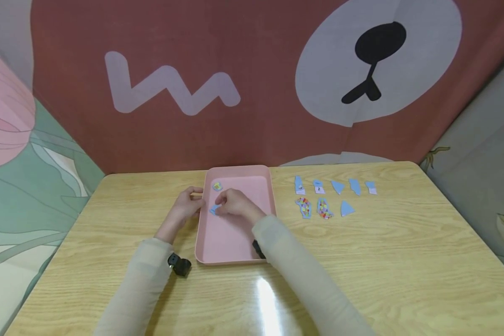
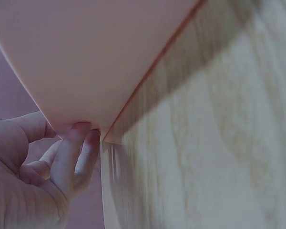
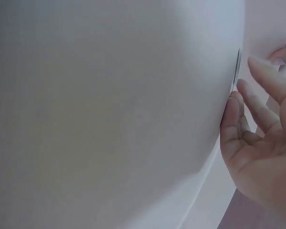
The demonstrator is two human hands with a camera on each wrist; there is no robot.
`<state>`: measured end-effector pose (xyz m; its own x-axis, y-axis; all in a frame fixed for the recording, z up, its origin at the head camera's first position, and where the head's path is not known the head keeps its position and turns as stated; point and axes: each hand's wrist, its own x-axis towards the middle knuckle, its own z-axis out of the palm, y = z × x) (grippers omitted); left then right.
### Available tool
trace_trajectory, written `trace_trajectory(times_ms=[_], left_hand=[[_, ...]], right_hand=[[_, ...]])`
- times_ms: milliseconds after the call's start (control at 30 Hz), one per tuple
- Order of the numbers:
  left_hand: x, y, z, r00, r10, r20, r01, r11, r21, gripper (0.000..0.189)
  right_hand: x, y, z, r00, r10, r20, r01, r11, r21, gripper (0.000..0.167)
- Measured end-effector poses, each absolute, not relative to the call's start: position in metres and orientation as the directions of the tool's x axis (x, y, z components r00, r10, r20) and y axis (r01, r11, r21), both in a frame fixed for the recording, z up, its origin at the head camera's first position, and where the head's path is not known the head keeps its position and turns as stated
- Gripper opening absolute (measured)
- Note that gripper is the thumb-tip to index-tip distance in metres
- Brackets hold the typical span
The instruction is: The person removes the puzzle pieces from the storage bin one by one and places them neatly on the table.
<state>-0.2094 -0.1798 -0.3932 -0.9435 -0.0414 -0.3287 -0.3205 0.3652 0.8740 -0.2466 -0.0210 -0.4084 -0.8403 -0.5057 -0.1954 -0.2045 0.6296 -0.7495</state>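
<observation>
Right hand (image 1: 235,204) sits inside the shallow pink rectangular plastic tray (image 1: 235,242), fingertips bent down onto a small light-blue flat puzzle piece (image 1: 213,209) on the tray floor, at the hand's left edge. Pinching or just pressing: can't tell, fingers cover most of the piece. Its long axis and pointing direction are unreadable too (only a blue corner shows).

Left hand (image 1: 186,205) holds the tray's left rim, fingers curled against the outer wall (image 2: 81,143), thumb over the lip.

Tray's long axis runs away from the person.

A second small piece with yellow print (image 1: 217,186) lies in the tray just beyond both hands.

Eight more blue pieces (image 1: 324,208) lie in two rows on the light wooden table (image 1: 403,261), right of the right hand.

Right wrist view: mostly blurred tray surface, piece barely an edge.
</observation>
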Motion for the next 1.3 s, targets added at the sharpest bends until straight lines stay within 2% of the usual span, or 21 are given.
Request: trace_trajectory(times_ms=[267,733,1033,1200,1300], left_hand=[[-0.209,-0.179,-0.392,-0.942,-0.044,-0.333,-0.325,0.374,0.869,0.049],[-0.207,-0.179,-0.39,-0.943,-0.047,-0.331,-0.324,0.364,0.873,0.049],[-0.207,-0.177,-0.391,-0.942,-0.059,-0.331,-0.329,0.364,0.872,0.049],[-0.208,-0.177,-0.392,-0.941,-0.055,-0.333,-0.329,0.361,0.872,0.049],[-0.208,-0.178,-0.393,-0.941,-0.056,-0.335,-0.332,0.361,0.871,0.049]], right_hand=[[-0.246,-0.025,-0.408,-0.828,-0.531,-0.183,-0.267,0.659,-0.703,0.025],[-0.244,-0.024,-0.404,-0.83,-0.519,-0.204,-0.216,0.637,-0.74,0.023],[-0.244,-0.018,-0.4,-0.86,-0.463,-0.214,-0.098,0.562,-0.821,0.019],[-0.248,-0.01,-0.393,-0.864,-0.457,-0.212,-0.017,0.447,-0.894,0.024],[-0.25,-0.004,-0.385,-0.865,-0.457,-0.209,-0.006,0.426,-0.905,0.027]])
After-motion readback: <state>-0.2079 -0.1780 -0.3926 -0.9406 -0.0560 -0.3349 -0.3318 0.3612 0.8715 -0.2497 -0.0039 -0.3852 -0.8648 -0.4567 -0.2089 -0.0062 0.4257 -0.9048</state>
